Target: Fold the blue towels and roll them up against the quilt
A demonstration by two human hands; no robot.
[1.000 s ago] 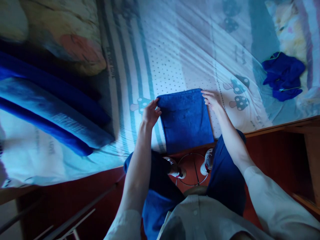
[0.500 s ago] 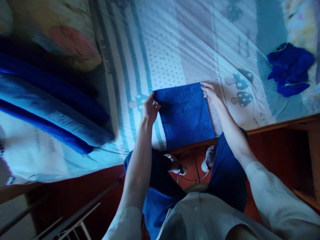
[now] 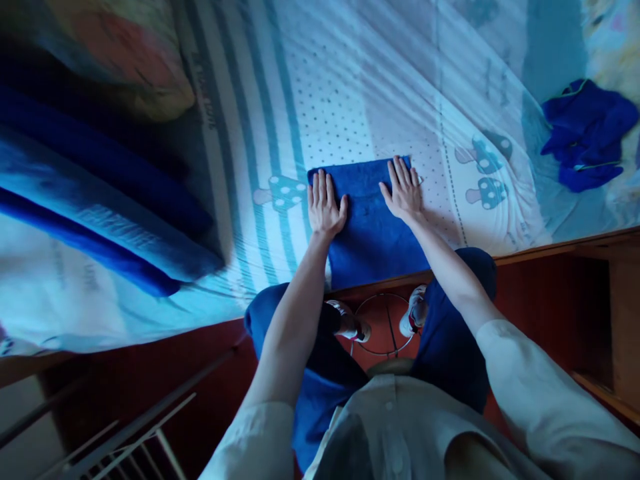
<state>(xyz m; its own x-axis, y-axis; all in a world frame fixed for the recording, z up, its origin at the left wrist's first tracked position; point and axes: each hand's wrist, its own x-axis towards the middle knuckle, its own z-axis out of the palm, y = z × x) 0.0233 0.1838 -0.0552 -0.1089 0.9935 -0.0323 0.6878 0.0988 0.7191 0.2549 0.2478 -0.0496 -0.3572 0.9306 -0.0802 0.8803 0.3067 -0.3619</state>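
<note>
A blue cloth [image 3: 373, 233], laid out as a flat rectangle, lies at the near edge of the bed. My left hand [image 3: 326, 205] rests palm down on its far left corner area, fingers stretched out and thumb apart. On the far right corner area lies my right hand [image 3: 403, 190], also flat with its fingers spread. Neither hand grips the cloth. The cloth's near edge reaches the bed's wooden rim, between my knees.
The bed has a patterned sheet [image 3: 330, 120] with stripes, dots and mushrooms. At left lie long blue fabric rolls or folds [image 3: 125, 220] near a printed pillow [image 3: 135, 53]. A crumpled blue cloth [image 3: 587, 137] lies at right. A white metal rack [image 3: 135, 453] stands lower left.
Both hands have gone from pinching the cloth's far corners to lying flat on top of it. The left hand moved right and inward; the cloth's far edge now lies under the fingers.
</note>
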